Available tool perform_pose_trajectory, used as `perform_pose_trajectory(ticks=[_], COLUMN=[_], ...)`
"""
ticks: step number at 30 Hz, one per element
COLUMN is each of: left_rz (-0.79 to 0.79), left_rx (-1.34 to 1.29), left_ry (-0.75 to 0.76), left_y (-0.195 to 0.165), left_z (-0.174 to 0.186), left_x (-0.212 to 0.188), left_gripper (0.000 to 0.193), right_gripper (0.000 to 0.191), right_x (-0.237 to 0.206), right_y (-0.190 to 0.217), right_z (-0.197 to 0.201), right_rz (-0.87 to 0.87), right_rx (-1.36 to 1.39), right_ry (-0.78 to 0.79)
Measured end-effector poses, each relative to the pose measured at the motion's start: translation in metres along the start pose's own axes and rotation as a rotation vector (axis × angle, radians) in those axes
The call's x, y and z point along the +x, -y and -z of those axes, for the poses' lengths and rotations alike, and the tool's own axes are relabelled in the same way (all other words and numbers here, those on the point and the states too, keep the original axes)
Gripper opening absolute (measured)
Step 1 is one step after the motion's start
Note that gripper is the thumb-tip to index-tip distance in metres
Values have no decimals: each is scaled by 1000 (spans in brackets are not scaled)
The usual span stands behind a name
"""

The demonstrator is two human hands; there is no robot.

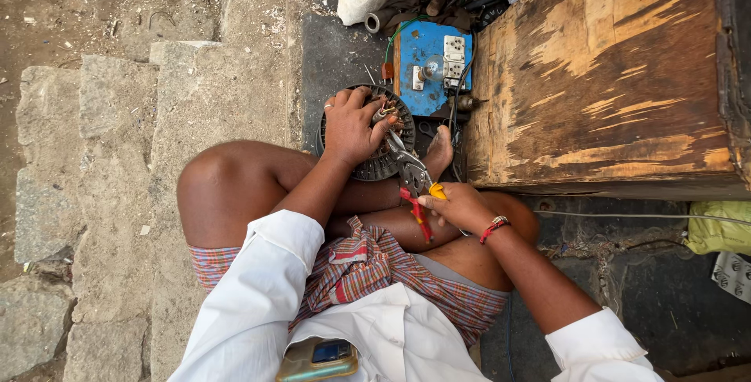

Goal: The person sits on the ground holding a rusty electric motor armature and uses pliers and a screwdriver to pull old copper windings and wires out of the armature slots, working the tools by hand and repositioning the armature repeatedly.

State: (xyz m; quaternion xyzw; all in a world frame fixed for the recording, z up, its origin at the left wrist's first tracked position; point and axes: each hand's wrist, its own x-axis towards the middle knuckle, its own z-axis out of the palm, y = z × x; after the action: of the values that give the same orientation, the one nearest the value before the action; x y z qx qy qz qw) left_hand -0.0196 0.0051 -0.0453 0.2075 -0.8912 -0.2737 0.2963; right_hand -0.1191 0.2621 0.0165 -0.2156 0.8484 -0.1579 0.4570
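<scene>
- Weathered timber: the wooden box (pixel 610 77) fills the 1–3 o'clock field; it is the backstop of my work area and I keep the tool clear of it.
- Grey stone slabs (pixel 195 93) at 9–11 o'clock bound my seat; my bare knees frame the work.
- Blue switchboard (pixel 429 65), at 12 o'clock just beyond the work, with sockets and trailing wires; I judge it wise to keep loose leads off it.
- Dark round motor winding (pixel 375 167), just above centre, propped on edge against my foot. My left hand (pixel 350 128) lies over its upper face, fingers curled and clamped on the rim, steadying it; a firm hold here should stop the disc rolling.
- Red-and-yellow-handled pliers (pixel 411 179), running from 5 o'clock up to the winding's hub. My right hand (pixel 461 206) is closed around the handles; the nose sits at the copper wire ends (pixel 383 110). Whether the nose has bitten I cannot tell. A short, straight pull seems safer than twisting.
</scene>
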Motion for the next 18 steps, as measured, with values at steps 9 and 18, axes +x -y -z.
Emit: perform_pose_trajectory(ticks=[9, 18], left_rz=[1, -73], left_rx=[-54, -67], left_ry=[52, 60], left_y=[-1, 2], left_z=[6, 10], left_x=[1, 2], left_gripper=[50, 49], right_gripper=[34, 48], right_x=[8, 13], right_y=[-22, -4], right_z=[-13, 12], right_rz=[17, 314], right_rx=[477, -79], right_ry=[147, -37])
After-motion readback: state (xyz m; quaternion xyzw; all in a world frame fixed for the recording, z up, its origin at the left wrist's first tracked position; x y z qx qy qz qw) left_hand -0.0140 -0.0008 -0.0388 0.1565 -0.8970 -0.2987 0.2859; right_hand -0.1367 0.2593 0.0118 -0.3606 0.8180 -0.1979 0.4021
